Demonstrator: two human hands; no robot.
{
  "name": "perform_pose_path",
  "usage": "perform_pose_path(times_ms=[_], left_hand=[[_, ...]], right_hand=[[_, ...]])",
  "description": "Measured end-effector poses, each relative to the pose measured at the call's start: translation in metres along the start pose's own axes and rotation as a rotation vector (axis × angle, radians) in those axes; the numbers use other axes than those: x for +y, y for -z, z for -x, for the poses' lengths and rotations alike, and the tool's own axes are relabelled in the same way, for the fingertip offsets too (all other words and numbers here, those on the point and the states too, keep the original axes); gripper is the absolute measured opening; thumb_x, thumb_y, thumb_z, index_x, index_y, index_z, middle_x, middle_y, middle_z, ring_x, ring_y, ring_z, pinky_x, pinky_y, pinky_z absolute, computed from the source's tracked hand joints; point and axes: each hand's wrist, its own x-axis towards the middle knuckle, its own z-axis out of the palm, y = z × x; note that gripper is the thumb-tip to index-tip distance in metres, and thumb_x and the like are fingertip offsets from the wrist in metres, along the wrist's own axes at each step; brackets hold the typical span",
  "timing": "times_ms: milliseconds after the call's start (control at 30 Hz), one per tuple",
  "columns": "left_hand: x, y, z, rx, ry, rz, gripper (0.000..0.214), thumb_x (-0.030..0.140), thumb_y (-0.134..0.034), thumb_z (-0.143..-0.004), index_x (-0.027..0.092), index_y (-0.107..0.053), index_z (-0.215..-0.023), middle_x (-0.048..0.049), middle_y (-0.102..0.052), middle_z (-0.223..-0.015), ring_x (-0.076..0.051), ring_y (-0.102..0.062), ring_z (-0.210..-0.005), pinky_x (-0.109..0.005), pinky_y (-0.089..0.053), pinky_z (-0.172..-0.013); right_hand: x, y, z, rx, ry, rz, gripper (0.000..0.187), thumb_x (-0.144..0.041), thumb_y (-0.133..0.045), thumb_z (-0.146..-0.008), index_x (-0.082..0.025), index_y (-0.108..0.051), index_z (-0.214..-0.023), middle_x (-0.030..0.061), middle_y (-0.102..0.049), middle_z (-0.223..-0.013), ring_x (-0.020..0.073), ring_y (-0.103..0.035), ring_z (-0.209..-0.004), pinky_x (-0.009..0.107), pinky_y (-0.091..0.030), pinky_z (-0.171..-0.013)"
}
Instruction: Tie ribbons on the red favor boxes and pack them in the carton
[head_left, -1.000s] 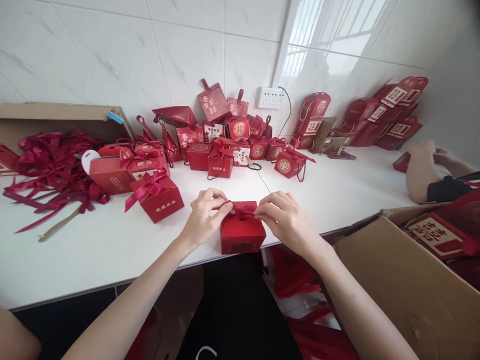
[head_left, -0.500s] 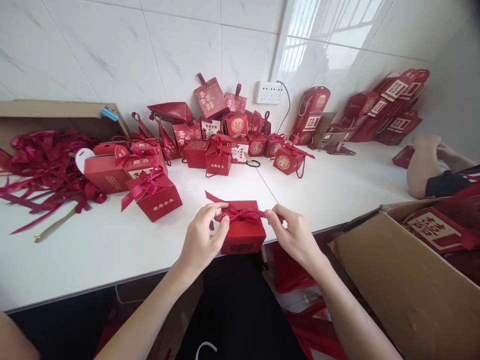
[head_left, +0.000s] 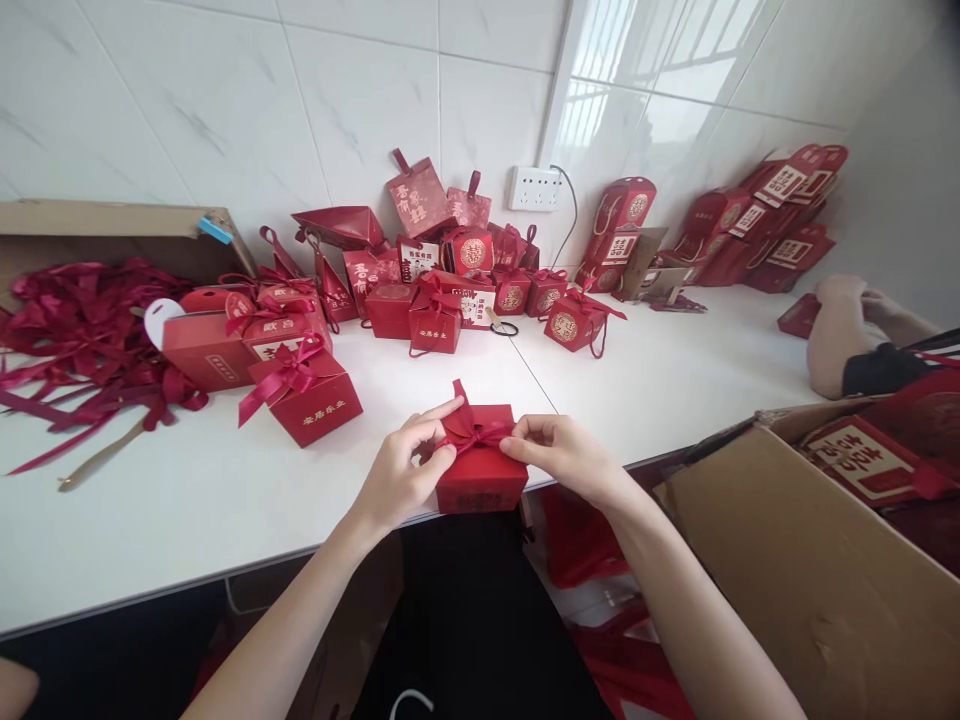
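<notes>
White desk (head_left: 225,490) runs across mid-frame; red box (head_left: 482,485) sits lower centre at its near edge, tucked between the left hand (head_left: 405,468) and right hand (head_left: 564,452); left one's gripping the ribbon bow (head_left: 474,436) by its left side, right one's pinching its right end

One bench (head_left: 637,365) runs across the frame. At lower centre there are two hands, a left hand (head_left: 397,470) and a right hand (head_left: 566,455), with one red box (head_left: 480,485) and one ribbon bow (head_left: 477,438). Two cardboard cartons show, a left carton (head_left: 112,222) and a lower-right carton (head_left: 817,570). Upper centre has one socket panel (head_left: 536,190), one cable (head_left: 576,205) and two looped square packets (head_left: 413,198). One black ring (head_left: 505,329) lies mid-frame. The ribbons (head_left: 82,320) at left and stacked boxes (head_left: 750,215) at upper right overlap too much to count.
</notes>
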Motion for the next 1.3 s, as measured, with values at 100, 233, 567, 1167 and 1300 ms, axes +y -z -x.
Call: perform_pose_path(times_ms=[100, 233, 567, 1167, 1300], left_hand=[[-0.002, 0.0, -0.001, -0.034, 0.015, 0.04, 0.026, 0.027, -0.049, -0.081, 0.02, -0.041, -0.056, -0.007, -0.054, -0.134, -0.028, -0.054, -0.114, -0.035, -0.045, -0.081], [-0.003, -0.001, 0.002, 0.031, -0.042, 0.019, 0.022, 0.03, -0.05, -0.081, 0.02, -0.045, -0.062, -0.0081, -0.05, -0.131, -0.025, -0.055, -0.106, -0.031, -0.047, -0.071], [0.008, 0.001, -0.001, 0.077, 0.058, -0.18, 0.032, 0.045, -0.046, -0.086, 0.021, -0.046, -0.065, 0.001, -0.048, -0.07, -0.014, -0.048, -0.066, -0.026, -0.04, -0.061], [-0.02, 0.007, -0.002, -0.1, 0.216, 0.107, 0.038, 0.052, -0.049, -0.084, 0.017, -0.053, -0.071, 0.0013, -0.052, -0.064, -0.012, -0.049, -0.061, -0.024, -0.04, -0.056], [-0.026, 0.009, -0.002, -0.12, 0.247, 0.132, 0.038, 0.052, -0.05, -0.083, 0.017, -0.053, -0.07, 0.0006, -0.053, -0.065, -0.013, -0.051, -0.062, -0.024, -0.042, -0.057]], right_hand=[[0.002, 0.008, -0.003, -0.078, -0.044, -0.127, 0.032, -0.046, -0.068, -0.068, -0.016, -0.055, -0.064, -0.003, -0.053, -0.061, 0.0095, -0.046, -0.057, 0.023, -0.035, -0.056], [0.0, 0.011, -0.002, -0.087, -0.046, -0.153, 0.036, -0.049, -0.07, -0.066, -0.017, -0.054, -0.065, -0.0028, -0.054, -0.061, 0.0094, -0.047, -0.058, 0.023, -0.037, -0.056], [-0.012, -0.002, 0.017, 0.097, -0.058, 0.33, 0.051, -0.062, -0.044, -0.082, -0.02, -0.036, -0.055, -0.0053, -0.035, -0.051, 0.009, -0.03, -0.049, 0.024, -0.026, -0.047], [0.022, 0.005, 0.001, -0.165, -0.089, -0.568, 0.037, -0.037, -0.069, -0.074, -0.017, -0.043, -0.057, -0.0058, -0.041, -0.054, 0.0067, -0.033, -0.051, 0.023, -0.025, -0.053], [0.028, 0.005, 0.0, -0.189, -0.11, -0.671, 0.034, -0.032, -0.067, -0.076, -0.017, -0.044, -0.057, -0.0062, -0.04, -0.052, 0.0059, -0.032, -0.048, 0.021, -0.024, -0.05]])
